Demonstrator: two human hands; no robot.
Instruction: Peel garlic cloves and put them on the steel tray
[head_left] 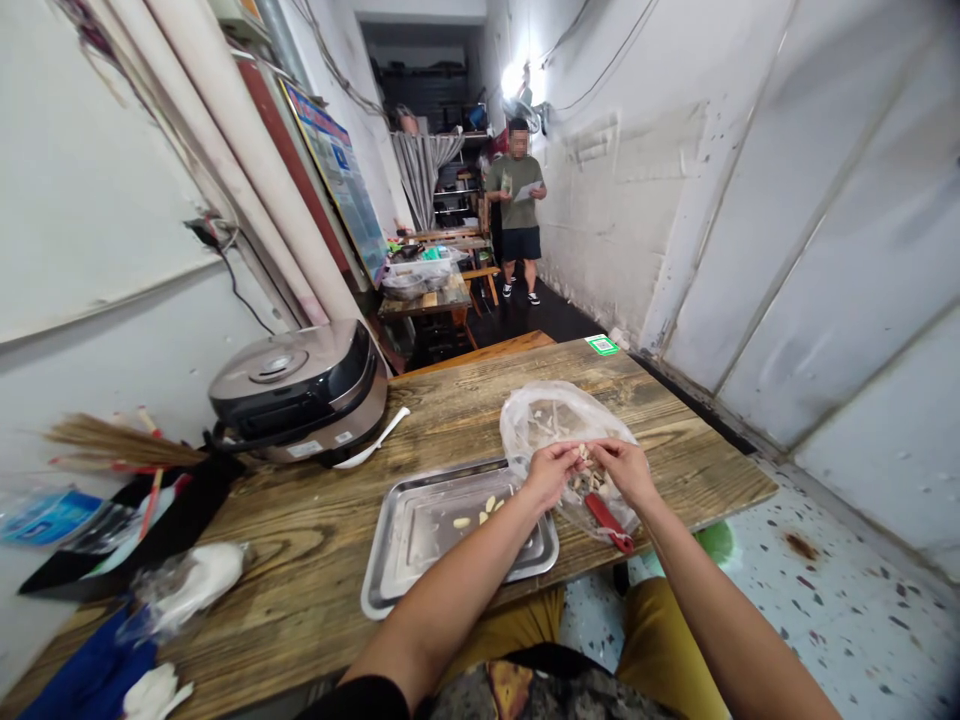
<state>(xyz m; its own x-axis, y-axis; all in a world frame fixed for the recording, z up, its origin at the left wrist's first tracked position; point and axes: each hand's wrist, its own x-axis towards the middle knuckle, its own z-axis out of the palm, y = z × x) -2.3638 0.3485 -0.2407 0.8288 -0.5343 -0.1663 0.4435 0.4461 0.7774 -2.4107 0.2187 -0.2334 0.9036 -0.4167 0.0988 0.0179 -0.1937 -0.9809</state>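
Note:
My left hand (pixel 553 472) and my right hand (pixel 624 470) meet over a clear plastic bag (pixel 529 408), fingertips pinched together. Between them is a small pale piece, which looks like a garlic clove (pixel 584 453). Inside the spread bag lie more unpeeled cloves and bits of skin (pixel 589 482), partly covered by my hands. A red-handled tool (pixel 609 523) rests at the bag's near edge; its working end is hidden. Left of the bag, a metal tray (pixel 412 560) holds several peeled garlic cloves (pixel 462 522), and my left forearm crosses over it.
On the wooden table (pixel 315 540), a rice cooker (pixel 300 390) stands at the back left with a white spoon (pixel 375 440) beside it. A plastic-wrapped white bundle (pixel 199 580) lies at the left. Further back, a person (pixel 519 205) stands holding papers near another table (pixel 427 298).

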